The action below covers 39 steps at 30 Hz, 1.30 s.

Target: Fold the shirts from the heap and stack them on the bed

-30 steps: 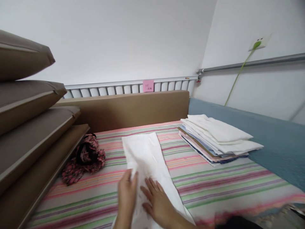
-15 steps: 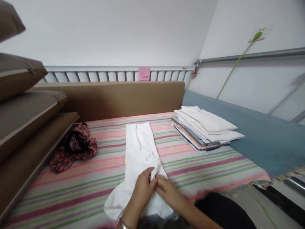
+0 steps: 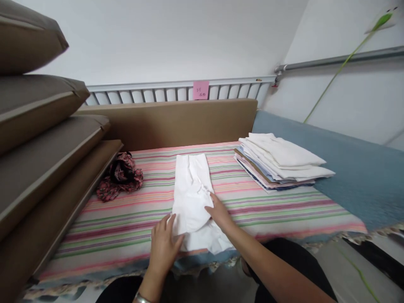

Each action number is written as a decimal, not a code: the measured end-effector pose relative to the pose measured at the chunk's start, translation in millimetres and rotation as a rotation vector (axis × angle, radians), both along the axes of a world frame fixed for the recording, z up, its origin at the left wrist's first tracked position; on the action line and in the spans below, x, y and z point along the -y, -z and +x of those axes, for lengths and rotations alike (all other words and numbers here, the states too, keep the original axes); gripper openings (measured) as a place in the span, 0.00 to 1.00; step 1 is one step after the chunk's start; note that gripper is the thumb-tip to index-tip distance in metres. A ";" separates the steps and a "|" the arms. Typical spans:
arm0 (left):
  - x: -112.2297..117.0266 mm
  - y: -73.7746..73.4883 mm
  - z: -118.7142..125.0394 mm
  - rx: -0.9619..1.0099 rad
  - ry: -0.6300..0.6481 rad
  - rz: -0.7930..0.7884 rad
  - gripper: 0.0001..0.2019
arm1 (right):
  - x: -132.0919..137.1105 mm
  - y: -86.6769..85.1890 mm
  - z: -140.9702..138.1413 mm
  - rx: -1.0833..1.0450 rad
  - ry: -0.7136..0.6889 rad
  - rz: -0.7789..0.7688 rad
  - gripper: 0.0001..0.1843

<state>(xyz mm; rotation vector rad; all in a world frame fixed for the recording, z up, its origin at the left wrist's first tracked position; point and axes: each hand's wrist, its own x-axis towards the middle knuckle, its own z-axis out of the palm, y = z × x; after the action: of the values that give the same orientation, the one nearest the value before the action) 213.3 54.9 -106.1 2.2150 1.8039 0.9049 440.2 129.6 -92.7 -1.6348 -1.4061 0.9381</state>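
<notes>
A white garment (image 3: pixel 192 202) lies lengthwise on the striped cloth in front of me, folded into a long narrow strip. Its lower part is doubled upward, and a loose layer spreads toward the near edge; its exact kind is hard to make out. At its lower left edge is my left hand (image 3: pixel 164 242), fingers spread and thumb close to the fabric. My right hand (image 3: pixel 219 212) rests against the garment's right edge, thumb on top and apart from the index finger. Both hands appear open, though some right fingers are hidden.
Folded clothes (image 3: pixel 280 164) are stacked to the right on the striped cloth (image 3: pixel 126 214). A crumpled pink-and-black floral fabric (image 3: pixel 121 176) lies left, beside piled brown cushions (image 3: pixel 57 168). A brown board-like cushion (image 3: pixel 176 124) stands along the back, before a radiator with a pink note (image 3: pixel 200 90).
Both hands were together pinching the white fabric; now they are apart at its two sides. The lower part is folded up and lies flatter. The camera view has shifted left.
</notes>
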 end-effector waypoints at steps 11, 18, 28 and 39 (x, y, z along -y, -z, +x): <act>-3.5 -4.9 2.9 -0.097 -0.106 0.026 0.12 | -13.1 -29.6 -15.2 0.023 -0.221 0.166 0.43; 10.2 5.1 3.8 -0.200 0.040 -0.107 0.12 | 7.7 -0.8 23.0 0.416 -0.176 -0.016 0.30; 35.1 5.8 -49.6 -0.209 0.075 0.043 0.19 | 92.1 8.2 64.4 0.692 -0.642 0.290 0.34; 43.1 8.3 -17.9 -0.361 0.080 -0.016 0.28 | 96.3 25.7 60.2 0.727 -0.725 0.241 0.38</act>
<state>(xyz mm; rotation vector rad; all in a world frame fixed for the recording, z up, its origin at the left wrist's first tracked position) 195.3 11.7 -114.4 2.5494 1.8322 0.4961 500.4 33.3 -118.4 -1.3318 -2.6044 0.4924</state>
